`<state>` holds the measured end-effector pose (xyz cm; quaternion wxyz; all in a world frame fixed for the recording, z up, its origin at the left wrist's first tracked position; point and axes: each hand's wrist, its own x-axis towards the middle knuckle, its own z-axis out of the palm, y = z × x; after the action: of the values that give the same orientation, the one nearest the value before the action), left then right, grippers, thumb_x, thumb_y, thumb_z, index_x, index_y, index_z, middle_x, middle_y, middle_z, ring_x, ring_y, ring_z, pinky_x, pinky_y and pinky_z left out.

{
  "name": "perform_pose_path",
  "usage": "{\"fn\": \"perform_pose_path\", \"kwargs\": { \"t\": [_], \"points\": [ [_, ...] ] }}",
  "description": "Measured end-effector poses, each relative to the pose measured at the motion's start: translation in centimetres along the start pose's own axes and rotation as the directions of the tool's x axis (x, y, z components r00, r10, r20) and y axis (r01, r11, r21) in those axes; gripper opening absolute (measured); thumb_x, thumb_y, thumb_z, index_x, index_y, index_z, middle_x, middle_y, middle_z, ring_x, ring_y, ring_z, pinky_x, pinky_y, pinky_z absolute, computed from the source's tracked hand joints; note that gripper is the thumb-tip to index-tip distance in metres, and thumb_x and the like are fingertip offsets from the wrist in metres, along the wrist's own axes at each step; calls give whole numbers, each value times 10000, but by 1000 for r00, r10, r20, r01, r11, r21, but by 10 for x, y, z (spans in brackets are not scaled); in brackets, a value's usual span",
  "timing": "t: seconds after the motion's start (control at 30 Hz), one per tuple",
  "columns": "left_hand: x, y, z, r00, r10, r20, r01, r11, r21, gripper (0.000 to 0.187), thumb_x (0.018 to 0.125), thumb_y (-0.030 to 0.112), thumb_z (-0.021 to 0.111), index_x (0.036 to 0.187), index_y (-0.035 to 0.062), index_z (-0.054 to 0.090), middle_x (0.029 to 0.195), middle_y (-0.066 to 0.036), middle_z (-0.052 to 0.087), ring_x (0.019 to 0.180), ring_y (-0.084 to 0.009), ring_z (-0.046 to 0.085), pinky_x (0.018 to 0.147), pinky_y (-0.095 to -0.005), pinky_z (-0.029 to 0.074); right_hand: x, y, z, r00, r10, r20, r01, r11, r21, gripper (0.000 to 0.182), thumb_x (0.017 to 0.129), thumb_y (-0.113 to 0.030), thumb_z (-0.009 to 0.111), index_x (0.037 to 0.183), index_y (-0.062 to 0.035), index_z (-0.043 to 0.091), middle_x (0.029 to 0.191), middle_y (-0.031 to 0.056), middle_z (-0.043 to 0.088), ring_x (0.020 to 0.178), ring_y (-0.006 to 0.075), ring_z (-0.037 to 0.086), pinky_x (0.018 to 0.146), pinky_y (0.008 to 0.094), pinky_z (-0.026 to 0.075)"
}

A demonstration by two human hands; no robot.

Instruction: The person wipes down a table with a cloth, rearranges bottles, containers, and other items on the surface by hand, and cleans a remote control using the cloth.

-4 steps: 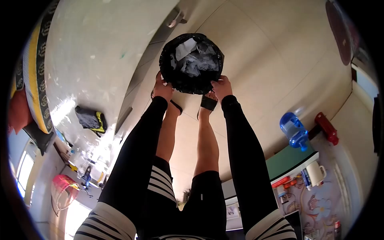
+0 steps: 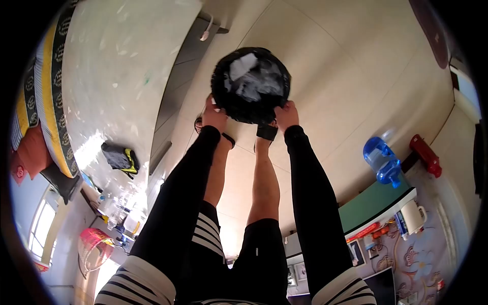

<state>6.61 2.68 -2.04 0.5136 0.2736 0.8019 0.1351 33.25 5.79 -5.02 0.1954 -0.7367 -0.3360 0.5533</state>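
Between my hands is a round trash bin lined with a black plastic bag point(image 2: 239, 108), its mouth facing up toward me. Crumpled clear plastic point(image 2: 262, 84) and a white piece of paper or packaging point(image 2: 243, 66) lie inside it. My left hand point(image 2: 214, 115) grips the near left part of the rim, with the fingers wrapped round the bag edge. On the near right part of the rim, my right hand point(image 2: 286, 114) is closed in the same way. My feet in black sandals show just below the bin.
A pale tabletop point(image 2: 122, 61) on the left holds a dark pouch with yellow-green trim point(image 2: 120, 158). To the right are a blue water jug point(image 2: 382, 161), a red bottle-shaped object point(image 2: 426, 155), a green-topped cabinet point(image 2: 373, 204) and a white pitcher point(image 2: 413, 217). Tiled floor point(image 2: 330, 76) lies ahead.
The bin and both hands have shifted slightly right and down in view. The surroundings have shifted too, as the camera moved. Both hands keep their hold on the rim.
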Motion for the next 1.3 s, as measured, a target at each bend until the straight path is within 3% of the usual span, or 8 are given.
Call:
{"fn": "perform_pose_path", "kwargs": {
  "t": [0.13, 0.23, 0.43, 0.7, 0.83, 0.97, 1.07, 1.3],
  "points": [
    [-57, 51, 70, 992, 111, 58, -124, 935, 331, 768, 895, 89, 637, 1573, 171, 285, 1139, -233, 703, 1021, -424, 693, 884, -522, 550, -17, 141, -77, 992, -1, -126, 9, 998, 58, 345, 871, -147, 640, 1169, 15, 580, 1081, 193, 701, 904, 289, 703, 809, 405, 566],
    [-87, 96, 141, 972, 184, 143, -219, 930, 295, 676, 878, 77, 581, 1515, 144, 364, 1113, -246, 699, 1027, -474, 669, 911, -564, 527, -72, 121, -135, 916, 391, -87, -281, 783, 555, 403, 936, -96, 597, 1328, -58, 514, 1234, 143, 651, 1005, 271, 684, 873, 428, 581],
    [-126, 121, 243, 880, 179, 440, -346, 877, 333, 684, 875, 70, 583, 1523, 149, 379, 1282, -276, 579, 1114, -487, 641, 969, -521, 528, -121, 158, -201, 676, 726, -126, -456, 547, 702, 387, 1001, -123, 555, 1384, -112, 505, 1192, 90, 651, 1004, 242, 656, 917, 416, 567],
    [-153, 76, 176, 826, 237, 511, -390, 895, 216, 807, 903, 204, 641, 1584, 19, 250, 1406, -313, 517, 1309, -460, 508, 1100, -511, 435, -182, 153, -215, 480, 824, -301, -573, 555, 603, 470, 956, -361, 598, 1365, -135, 554, 1411, -26, 553, 1273, 233, 506, 1030, 608, 412],
    [-182, 38, 43, 970, 174, 171, -215, 940, 266, 661, 895, 226, 647, 1481, 12, 428, 1420, -254, 533, 1290, -446, 530, 1100, -501, 450, -190, 104, -184, 385, 721, -576, -379, 693, 613, 408, 878, -187, 545, 1208, 47, 590, 1107, 218, 623, 945, 329, 659, 748, 472, 606],
    [-223, 12, -107, 958, 218, -187, -183, 965, 189, 515, 866, 192, 676, 1333, 10, 557, 1320, -200, 597, 1275, -405, 540, 1081, -486, 451, -184, -6, -105, 690, 487, -536, -423, 872, 248, 343, 862, -195, 581, 1039, 95, 633, 831, 160, 659, 714, 283, 613, 652, 488, 562],
    [-231, 6, -198, 736, 208, -644, -60, 968, 244, 528, 863, 232, 709, 1339, 47, 578, 1399, -209, 558, 1350, -416, 479, 1128, -535, 367, -150, -93, -29, 938, -272, -213, 111, 820, -561, 271, 887, -137, 589, 1021, 95, 636, 953, 211, 670, 870, 356, 641, 841, 412, 530],
    [-133, -112, -336, 410, -184, -893, 264, 961, -77, 961, 842, 568, 733, 1594, 100, 359, 1675, -253, 237, 1547, -458, 193, 1239, -583, 166, -126, -319, 215, 510, -780, 363, 806, 287, -518, 355, 919, -89, 617, 1257, 7, 566, 1337, 207, 528, 1271, 386, 502, 1074, 486, 420]
  ]
}}
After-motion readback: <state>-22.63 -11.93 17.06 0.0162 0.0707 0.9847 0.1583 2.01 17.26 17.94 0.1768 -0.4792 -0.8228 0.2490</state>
